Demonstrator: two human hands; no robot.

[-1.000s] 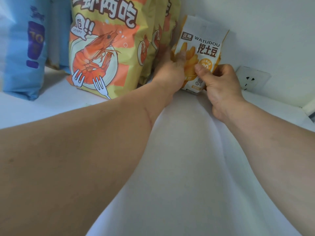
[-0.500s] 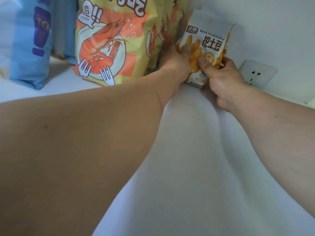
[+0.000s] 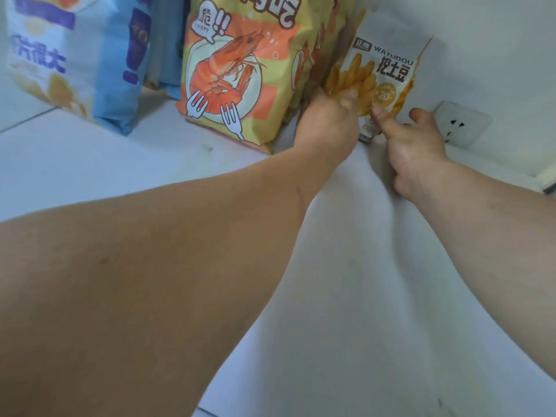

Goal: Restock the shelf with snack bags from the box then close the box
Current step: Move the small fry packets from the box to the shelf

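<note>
A small white and orange fries snack bag (image 3: 385, 58) stands upright on the white shelf (image 3: 346, 266) against the back wall. My left hand (image 3: 328, 121) grips its lower left edge, wedged between it and the yellow shrimp snack bags (image 3: 237, 70). My right hand (image 3: 412, 142) pinches the bag's lower right corner, with the thumb on its front. The box is out of view.
Light blue snack bags (image 3: 120, 61) and a white chip bag (image 3: 39, 55) stand further left on the shelf. A white wall socket (image 3: 460, 124) sits on the back wall just right of my right hand.
The view has shifted right and down, so more bags show on the left. Both hands stay on the fries bag, which stands a little further back and more upright.
</note>
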